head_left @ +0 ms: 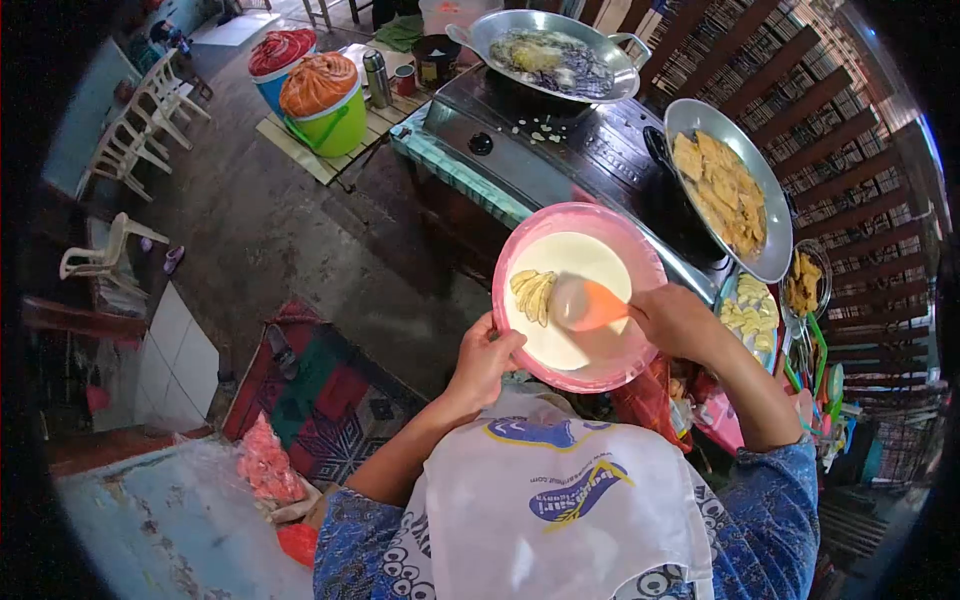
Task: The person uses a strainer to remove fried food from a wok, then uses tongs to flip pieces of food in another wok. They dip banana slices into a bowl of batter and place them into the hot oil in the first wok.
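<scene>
Orange plastic, item one: the orange spoon (pixel 590 305). Your right hand (pixel 680 320) has its fingers closed round the handle, and the bowl of the spoon is sunk in the batter (pixel 580 258) near the middle.

Item two: the pink bowl (pixel 575 212). Your left hand (pixel 485 360) clamps its near-left rim, thumb over the edge and fingers curled beneath. The bowl sits just off the near edge of the stove (pixel 560 150). Whether it rests on anything or hangs from your grip alone cannot be told, as your arms and apron hide its underside.

Item three: banana slices (pixel 533 292), one small fan of them. They lie in the batter by the left rim, wet but not yet fully coated.

Item four, right of the bowl: the tray of raw slices (pixel 748 310), yellow and undipped, well filled.

Item five, at the right end of the stove: the large wok (pixel 775 262), holding fried pieces (pixel 720 185) that are golden and heaped.

Item six, beside the wok's near rim: the small strainer (pixel 805 282), with a few more browned pieces.

Item seven, at the far end of the stove: the second wok (pixel 480 30), its contents dark and unclear.

Reckoning: a good batch looks cooked. One handful is in the dip, and most of the raw stock appears to be waiting.
</scene>
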`<state>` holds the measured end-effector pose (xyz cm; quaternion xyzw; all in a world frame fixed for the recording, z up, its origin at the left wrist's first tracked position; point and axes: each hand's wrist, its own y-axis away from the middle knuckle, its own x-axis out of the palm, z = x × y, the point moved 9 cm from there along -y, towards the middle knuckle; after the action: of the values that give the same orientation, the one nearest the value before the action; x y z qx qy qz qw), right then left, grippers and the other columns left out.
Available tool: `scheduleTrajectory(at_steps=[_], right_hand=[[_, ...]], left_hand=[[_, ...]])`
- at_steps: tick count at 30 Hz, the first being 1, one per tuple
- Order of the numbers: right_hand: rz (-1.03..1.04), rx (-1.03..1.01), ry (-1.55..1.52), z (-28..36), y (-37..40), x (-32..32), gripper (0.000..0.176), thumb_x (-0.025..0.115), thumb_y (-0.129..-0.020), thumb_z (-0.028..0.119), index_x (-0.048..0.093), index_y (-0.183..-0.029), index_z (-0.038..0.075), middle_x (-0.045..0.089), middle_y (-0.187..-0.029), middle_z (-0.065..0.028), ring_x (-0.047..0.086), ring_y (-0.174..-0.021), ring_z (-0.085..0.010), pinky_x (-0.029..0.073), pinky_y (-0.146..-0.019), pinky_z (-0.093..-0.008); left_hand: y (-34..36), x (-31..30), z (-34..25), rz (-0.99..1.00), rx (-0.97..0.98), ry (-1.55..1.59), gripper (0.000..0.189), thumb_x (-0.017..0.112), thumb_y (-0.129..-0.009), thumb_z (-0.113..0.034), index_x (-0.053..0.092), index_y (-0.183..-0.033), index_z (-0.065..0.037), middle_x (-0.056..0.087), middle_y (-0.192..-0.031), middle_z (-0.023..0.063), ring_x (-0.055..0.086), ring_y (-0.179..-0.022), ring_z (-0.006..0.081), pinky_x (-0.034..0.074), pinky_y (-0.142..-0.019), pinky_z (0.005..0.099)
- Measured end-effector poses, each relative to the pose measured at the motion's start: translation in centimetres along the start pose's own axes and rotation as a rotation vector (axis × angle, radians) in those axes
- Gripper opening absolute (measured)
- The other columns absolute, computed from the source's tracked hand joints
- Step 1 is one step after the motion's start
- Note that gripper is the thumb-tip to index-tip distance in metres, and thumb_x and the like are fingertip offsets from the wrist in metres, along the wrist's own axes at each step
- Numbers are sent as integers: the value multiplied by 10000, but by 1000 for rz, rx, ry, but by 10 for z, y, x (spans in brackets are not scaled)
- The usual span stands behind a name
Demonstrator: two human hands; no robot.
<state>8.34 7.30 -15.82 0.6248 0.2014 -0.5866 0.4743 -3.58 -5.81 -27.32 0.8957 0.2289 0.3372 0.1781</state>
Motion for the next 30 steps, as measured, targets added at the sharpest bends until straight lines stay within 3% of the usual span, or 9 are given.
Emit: scheduleTrajectory(at_steps=[2, 4, 8, 10, 12, 20, 30], right_hand=[[-61, -5, -65, 17, -7, -21, 157, 485, -728, 159, 577, -686, 39, 560, -651, -188, 563, -651, -336, 449, -582, -421], [-103, -1, 120, 29, -7, -40, 158, 503, -730, 168, 591, -686, 44, 569, -645, -170, 572, -645, -320, 458, -575, -400], [144, 0, 232, 26, -6, -4, 194, 524, -738, 208, 608, -667, 48, 582, -648, -144, 583, -625, -290, 460, -556, -382], [125, -46, 229, 39, -12, -5, 188, 529, -733, 226, 608, -686, 62, 581, -648, -142, 581, -617, -288, 460, -556, -388], [-67, -53, 25, 47, -21, -27, 171, 522, -738, 234, 609, -716, 88, 583, -663, -137, 579, -616, -283, 460, -562, -393], [-307, 66, 302, 16, -42, -43, 141, 524, -735, 254, 582, -795, 140, 575, -706, -80, 579, -645, -246, 449, -541, -364], [-237, 84, 101, 9, -45, -19, 194, 518, -745, 304, 619, -823, 158, 590, -696, -80, 572, -639, -259, 446, -556, -378]], left_hand=[[0, -4, -2, 0, -2, 4, 274, 489, -719, -3, 480, -991, -40, 555, -902, 58, 561, -792, 145, 498, -679, 325], [0, -7, -3, 14, -2, 45, 263, 494, -720, -8, 482, -980, -43, 557, -892, 53, 562, -773, 142, 501, -670, 320], [-4, -20, -2, -4, -7, 12, 267, 502, -717, -12, 482, -981, -50, 558, -882, 47, 565, -751, 141, 501, -653, 314], [-6, -25, -1, -11, -6, -26, 269, 511, -712, -19, 484, -977, -56, 558, -871, 46, 568, -733, 138, 502, -628, 308], [-6, -27, -4, -19, -13, -43, 269, 515, -710, -22, 485, -975, -57, 558, -868, 46, 568, -730, 136, 501, -615, 300], [-4, -30, -14, -11, 3, -36, 264, 520, -708, -31, 487, -968, -59, 557, -862, 46, 568, -720, 132, 498, -594, 286], [-1, -31, -20, 9, -16, -52, 239, 520, -703, -38, 499, -940, -64, 556, -836, 33, 562, -699, 116, 491, -586, 258]])
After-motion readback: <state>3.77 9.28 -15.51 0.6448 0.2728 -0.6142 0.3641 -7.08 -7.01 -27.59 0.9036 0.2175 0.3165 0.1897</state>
